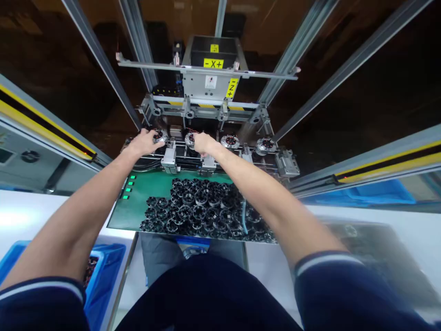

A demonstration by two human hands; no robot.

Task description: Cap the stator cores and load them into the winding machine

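Note:
Four round metal-and-black parts sit in a row in the machine's fixture. My left hand (144,142) has its thumb and fingers around the leftmost round part (160,136). At the second round part (189,139), my right hand (204,144) rests with its fingers on the right side; the fingertips are partly hidden. The third round part (230,141) and the fourth round part (266,145) stand to the right, untouched. Nearer to me, many black ring-shaped parts (201,197) are packed together on the green work surface (132,214).
Light-grey clamps (169,158) line the fixture's front. A long crossbar (206,70) spans above it. Yellow-striped posts (44,122) flank both sides. A blue bin (112,264) holds small parts at lower left. A light-blue strip (244,216) lies on the black rings.

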